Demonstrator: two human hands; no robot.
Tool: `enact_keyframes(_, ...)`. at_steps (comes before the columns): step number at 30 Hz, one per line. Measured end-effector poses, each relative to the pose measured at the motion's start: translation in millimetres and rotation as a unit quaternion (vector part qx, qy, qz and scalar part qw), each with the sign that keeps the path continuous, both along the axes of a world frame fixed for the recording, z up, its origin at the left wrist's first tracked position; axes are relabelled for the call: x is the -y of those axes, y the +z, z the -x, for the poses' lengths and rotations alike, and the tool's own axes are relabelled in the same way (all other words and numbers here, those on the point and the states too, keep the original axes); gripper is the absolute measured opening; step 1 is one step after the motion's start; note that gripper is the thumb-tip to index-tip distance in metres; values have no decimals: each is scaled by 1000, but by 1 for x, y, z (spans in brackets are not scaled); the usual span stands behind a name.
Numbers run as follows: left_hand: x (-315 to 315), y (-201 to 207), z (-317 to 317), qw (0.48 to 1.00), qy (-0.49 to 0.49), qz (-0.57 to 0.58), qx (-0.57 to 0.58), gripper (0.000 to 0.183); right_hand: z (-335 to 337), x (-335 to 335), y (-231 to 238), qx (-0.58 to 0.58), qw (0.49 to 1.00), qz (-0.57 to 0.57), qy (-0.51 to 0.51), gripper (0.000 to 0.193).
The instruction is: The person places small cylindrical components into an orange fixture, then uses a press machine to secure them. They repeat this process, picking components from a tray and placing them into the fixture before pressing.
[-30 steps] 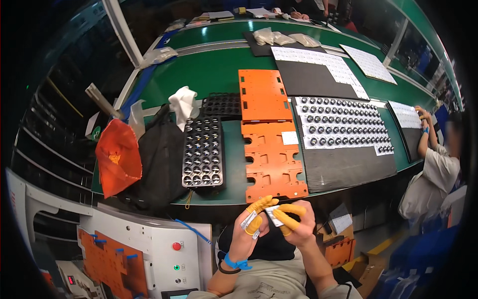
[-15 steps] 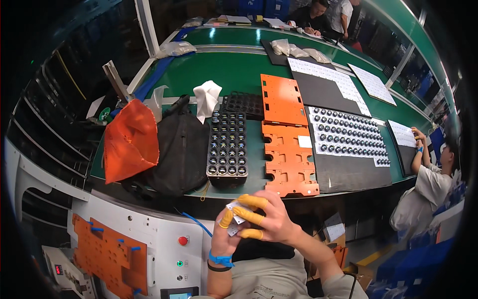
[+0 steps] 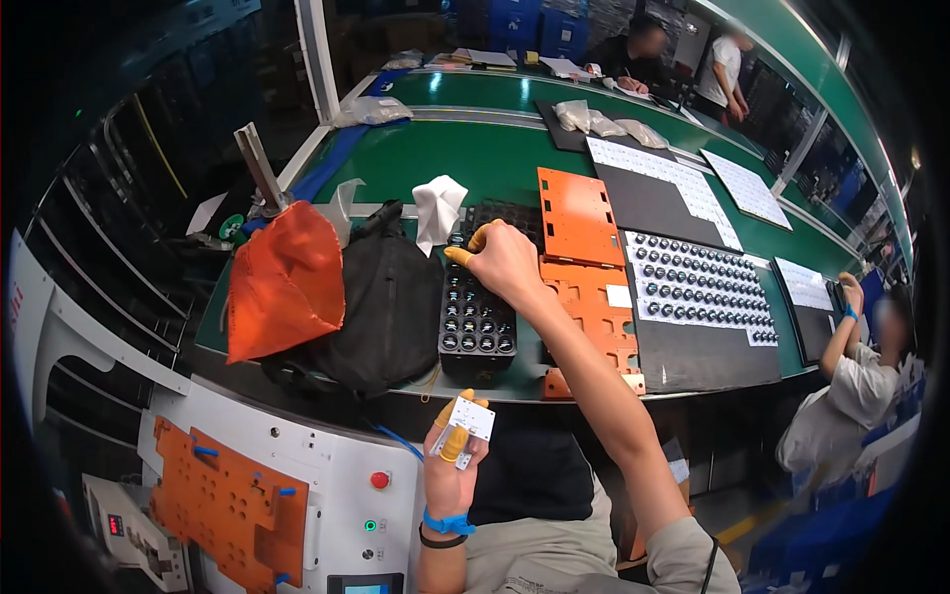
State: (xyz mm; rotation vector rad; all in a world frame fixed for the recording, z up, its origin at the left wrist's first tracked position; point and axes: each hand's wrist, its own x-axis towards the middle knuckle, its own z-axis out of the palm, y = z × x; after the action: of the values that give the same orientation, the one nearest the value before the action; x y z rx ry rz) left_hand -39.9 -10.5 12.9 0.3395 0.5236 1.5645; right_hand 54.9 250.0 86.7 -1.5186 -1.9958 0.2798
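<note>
My left hand (image 3: 450,475), in yellow finger cots and a blue wristband, grips a small white plate with holes (image 3: 475,420) in front of my body. Further away, my right hand (image 3: 507,262) reaches over a black tray (image 3: 477,368) with rows of round cells. Round parts with shiny tops (image 3: 478,326) sit in the tray's near rows. The yellow-capped thumb and fingers of that hand are bent together at the tray's far left part. Whatever lies between them is too small to make out, and the hand hides several cells.
Left of the tray lie a black bag (image 3: 386,307) and an orange sack (image 3: 287,287). Orange panels (image 3: 579,223) and a board of round parts (image 3: 703,287) lie to the right. A white machine with a red button (image 3: 380,480) stands near left. A co-worker (image 3: 851,386) works at right.
My right hand has left the white plate and moved forward to the black tray. My left hand keeps the plate, now lower and by itself. The view has shifted slightly.
</note>
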Motion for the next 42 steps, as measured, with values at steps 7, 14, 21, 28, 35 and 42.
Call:
enact_keyframes(7, -7, 6, -2, 999, 10, -3, -30, 55, 8, -8, 4, 69, 998, 6, 10, 33)
enact_keyframes(14, -19, 23, -2, 993, 22, -58, -99, 65, -30, 61, 18, -280, 942, 103, 154, 19)
enact_keyframes(21, -29, 25, -16, 966, 71, -146, -203, 68, -88, 164, 20, -319, 885, 52, 336, 30)
enact_keyframes(28, -34, 27, -41, 915, 139, -176, -337, 67, -117, 169, 8, -310, 887, 119, 321, 33)
enact_keyframes(35, -39, 29, -49, 894, 129, -152, -402, 61, -123, 171, 5, -229, 935, -16, 269, 35)
enact_keyframes(42, -40, 25, -60, 913, 78, -116, -384, 60, -138, 169, -11, -242, 927, -2, 288, 36)
